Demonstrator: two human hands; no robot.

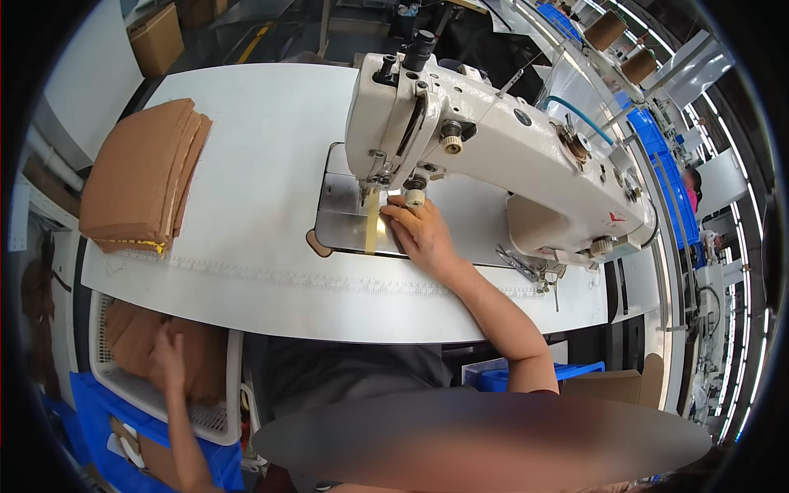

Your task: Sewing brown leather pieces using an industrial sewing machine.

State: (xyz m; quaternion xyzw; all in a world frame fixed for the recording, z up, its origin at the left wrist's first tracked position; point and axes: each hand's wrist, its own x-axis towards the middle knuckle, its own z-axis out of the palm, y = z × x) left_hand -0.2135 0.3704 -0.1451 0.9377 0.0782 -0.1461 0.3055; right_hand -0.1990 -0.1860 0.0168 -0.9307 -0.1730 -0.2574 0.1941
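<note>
First, a stack of brown fabric panels [144, 177] lies at the left end of the white table [263, 172]. Below, the left hand [169, 359] rests on brown fabric pieces [207, 349] in the white basket [235, 382]; whether it grips one cannot be told. Preferably, separate a single piece by its edge. Rightward, beside the yellow strip [371, 228] on the bed plate [341, 197], the right hand [421, 237] has bent fingers; any grip is unclear. Keep fingertips clear of the sewing machine's [485, 107] needle.

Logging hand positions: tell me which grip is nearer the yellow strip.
Right. The right grip is just right of the yellow strip; contact is unclear. The left grip is farther off, lower left, at the brown pieces in the white basket.
</note>
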